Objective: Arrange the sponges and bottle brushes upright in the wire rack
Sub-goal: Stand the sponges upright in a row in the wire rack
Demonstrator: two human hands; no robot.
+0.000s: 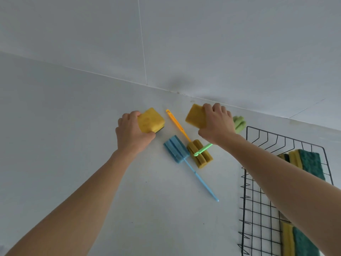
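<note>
My left hand (132, 133) grips a yellow sponge (151, 120) with a dark scouring underside, resting on the white counter. My right hand (216, 124) holds a second yellow sponge (195, 116) close to the wall. Between them lie three bottle brushes: an orange-handled one with a mustard foam head (200, 153), a blue one (177, 149) with its handle pointing toward me, and a green one (239, 123) partly hidden under my right wrist. The black wire rack (248, 182) stands at the right, with yellow-green sponges (306, 161) upright inside.
A white tiled wall (166, 43) rises right behind the sponges. The counter (73, 126) stretches bare to the left. More yellow-green sponges (297, 241) stand in the rack's near end, under my right forearm.
</note>
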